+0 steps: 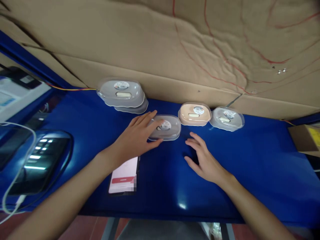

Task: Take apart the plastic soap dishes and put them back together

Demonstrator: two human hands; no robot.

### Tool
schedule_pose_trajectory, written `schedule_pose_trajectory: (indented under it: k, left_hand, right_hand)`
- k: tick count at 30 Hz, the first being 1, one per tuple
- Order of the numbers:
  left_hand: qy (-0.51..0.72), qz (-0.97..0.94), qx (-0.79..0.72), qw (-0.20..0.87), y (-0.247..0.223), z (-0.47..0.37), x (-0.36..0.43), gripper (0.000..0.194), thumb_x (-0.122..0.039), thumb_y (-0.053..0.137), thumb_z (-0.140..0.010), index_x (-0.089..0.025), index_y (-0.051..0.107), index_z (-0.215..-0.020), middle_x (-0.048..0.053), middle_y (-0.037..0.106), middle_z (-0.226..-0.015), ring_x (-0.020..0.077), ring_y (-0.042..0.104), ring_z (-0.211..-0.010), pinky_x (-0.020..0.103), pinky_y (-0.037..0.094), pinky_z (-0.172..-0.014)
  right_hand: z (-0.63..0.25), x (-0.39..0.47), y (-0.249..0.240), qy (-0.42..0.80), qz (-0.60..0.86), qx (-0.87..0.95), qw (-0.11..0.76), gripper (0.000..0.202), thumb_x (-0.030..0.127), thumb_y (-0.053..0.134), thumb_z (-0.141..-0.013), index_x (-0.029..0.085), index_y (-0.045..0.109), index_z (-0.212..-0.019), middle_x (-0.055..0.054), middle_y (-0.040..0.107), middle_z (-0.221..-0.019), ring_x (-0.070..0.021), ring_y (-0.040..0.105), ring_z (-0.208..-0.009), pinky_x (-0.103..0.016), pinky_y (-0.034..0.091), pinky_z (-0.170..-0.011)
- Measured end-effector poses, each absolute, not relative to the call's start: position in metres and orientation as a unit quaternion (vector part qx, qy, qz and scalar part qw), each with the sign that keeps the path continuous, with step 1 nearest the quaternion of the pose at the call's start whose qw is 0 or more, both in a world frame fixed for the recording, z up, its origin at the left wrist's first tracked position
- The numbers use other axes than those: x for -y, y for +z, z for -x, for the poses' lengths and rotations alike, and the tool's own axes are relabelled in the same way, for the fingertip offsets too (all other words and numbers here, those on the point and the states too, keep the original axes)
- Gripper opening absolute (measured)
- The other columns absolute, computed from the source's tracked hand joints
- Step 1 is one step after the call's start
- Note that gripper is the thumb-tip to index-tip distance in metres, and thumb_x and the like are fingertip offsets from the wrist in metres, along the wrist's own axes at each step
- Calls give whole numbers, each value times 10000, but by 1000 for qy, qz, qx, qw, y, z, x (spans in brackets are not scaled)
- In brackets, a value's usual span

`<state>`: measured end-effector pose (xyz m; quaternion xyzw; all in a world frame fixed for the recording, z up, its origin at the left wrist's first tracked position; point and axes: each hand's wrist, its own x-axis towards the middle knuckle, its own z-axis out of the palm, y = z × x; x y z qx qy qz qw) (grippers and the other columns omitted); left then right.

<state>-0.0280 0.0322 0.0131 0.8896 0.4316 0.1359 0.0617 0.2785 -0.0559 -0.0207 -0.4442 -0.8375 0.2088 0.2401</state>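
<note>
A grey oval container with a clear lid and round label (171, 130) lies on the blue table. My left hand (140, 135) reaches over its left side, fingers spread, fingertips on or just above the lid; contact is hard to tell. To the right, my right hand (203, 158) is held over the table with fingers apart and nothing in it. Behind it sit a peach container (195, 118) and another grey container (228, 122), side by side. Further left, grey containers (122, 93) are stacked against the cardboard.
A phone with a lit screen (123, 178) lies under my left forearm. At the left are a dark tablet (38, 163) with a white cable (22, 173) and a white device (15, 96). Cardboard (150, 50) lines the back; a box (305, 138) stands at right.
</note>
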Motion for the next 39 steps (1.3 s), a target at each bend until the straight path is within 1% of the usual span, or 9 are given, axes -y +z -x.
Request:
schedule_pose_trajectory:
  k: [4, 10, 19, 24, 26, 30, 32, 35, 39]
  left_hand:
    - [122, -879, -462, 13, 14, 23, -57, 575, -382, 657, -1036, -153, 560, -1555, 266, 457, -1667, 461, 478, -1524, 629, 419, -1221]
    - [108, -860, -498, -30, 17, 5, -78, 575, -369, 614, -1048, -142, 563, -1574, 273, 533, -1509, 470, 556, -1382, 623, 476, -1126]
    - [139, -846, -513, -41, 27, -36, -71, 661, -273, 553, -1048, -70, 395, -1657, 319, 493, -1601, 490, 464, -1494, 682, 364, -1184]
    - [133, -916, -378, 26, 28, -78, -68, 655, -249, 638, -1037, -80, 419, -1631, 277, 371, -1730, 428, 388, -1592, 609, 305, -1277]
    - [132, -928, -346, 42, 26, -88, -66, 593, -237, 658, -1035, -73, 478, -1575, 272, 425, -1699, 415, 396, -1591, 612, 318, -1273]
    - [143, -935, -319, 55, 24, -80, -47, 450, -269, 720, -1014, -128, 607, -1426, 221, 610, -1513, 384, 517, -1495, 561, 427, -1214]
    - [157, -940, -292, 76, 23, -67, -30, 530, -269, 790, -965, -167, 596, -1448, 205, 613, -1502, 408, 490, -1518, 584, 437, -1216]
    - [166, -937, -280, 129, 23, -47, -5, 632, -264, 808, -943, -221, 537, -1513, 206, 502, -1642, 431, 421, -1577, 625, 449, -1209]
    - [161, -920, -304, 188, 24, -30, 10, 563, -265, 800, -938, -245, 580, -1455, 162, 554, -1612, 366, 555, -1477, 552, 510, -1169]
  right_hand:
    - [-277, 57, -20, 197, 443, 845, 225, 503, 273, 552, -1098, 258, 415, -1581, -218, 336, -1725, -335, 583, -1464, -604, 548, -1174]
    - [-278, 56, -21, 174, 430, 862, 204, 507, 284, 526, -1109, 223, 417, -1601, -250, 359, -1714, -368, 495, -1549, -621, 535, -1169]
    - [-277, 55, -21, 158, 427, 868, 198, 503, 285, 521, -1107, 228, 448, -1601, -226, 417, -1699, -353, 477, -1565, -600, 541, -1158]
    - [-279, 54, -16, 80, 407, 863, 289, 370, 248, 550, -1086, 262, 593, -1453, -151, 660, -1466, -292, 692, -1319, -496, 618, -1051]
    - [-284, 53, -12, 48, 425, 839, 337, 385, 237, 560, -1076, 284, 581, -1458, -141, 681, -1403, -304, 698, -1290, -521, 606, -1052]
    - [-296, 52, -1, 10, 479, 791, 381, 500, 265, 605, -1054, 334, 512, -1541, -146, 601, -1471, -353, 624, -1378, -584, 540, -1123]
    - [-299, 51, 3, 5, 486, 791, 370, 566, 334, 652, -1038, 348, 470, -1574, -150, 540, -1539, -383, 563, -1448, -611, 500, -1162]
    - [-300, 51, 5, 39, 470, 824, 314, 709, 472, 681, -1026, 339, 359, -1643, -179, 428, -1655, -435, 442, -1556, -674, 445, -1200]
    - [-297, 50, -1, 110, 437, 858, 249, 903, 627, 713, -979, 303, 275, -1699, -210, 343, -1732, -447, 384, -1599, -686, 458, -1200]
